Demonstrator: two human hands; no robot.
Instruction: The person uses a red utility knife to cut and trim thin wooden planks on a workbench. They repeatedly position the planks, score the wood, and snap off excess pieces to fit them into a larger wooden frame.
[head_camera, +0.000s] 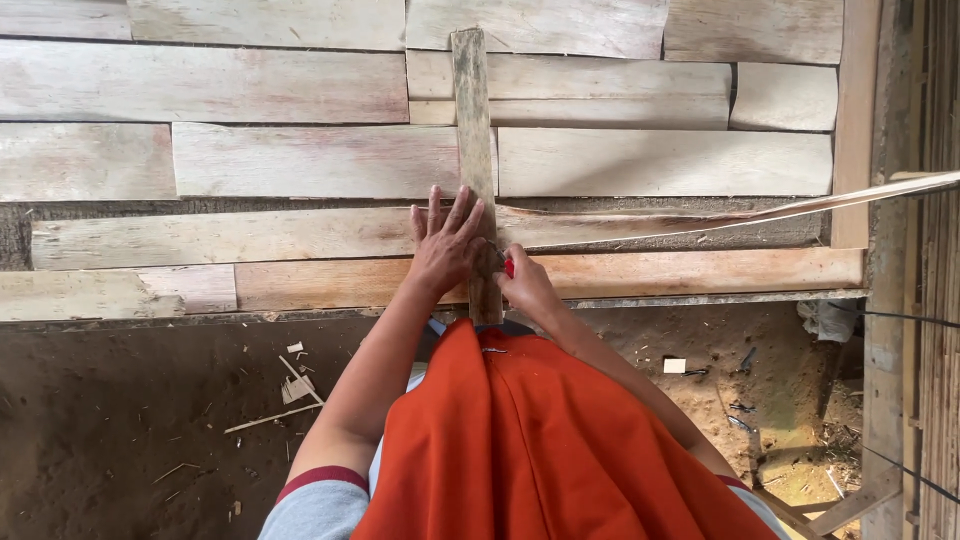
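Pressing flat, fingers spread, the left hand (447, 247) steadies the upright slat (476, 160); at its 3 o'clock edge, the right hand (525, 285) grips, apparently, a red-handled tool (508, 267).

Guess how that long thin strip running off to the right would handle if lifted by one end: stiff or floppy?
Probably floppy: the thin strip looks very slender and already curves along its length. Likely light too, since it looks like a peeled sliver of the pale slats. It may snap if bent hard, though that is uncertain.

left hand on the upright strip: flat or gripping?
Flat. The left hand lies palm down with fingers spread across the vertical wooden strip, none curled around it.
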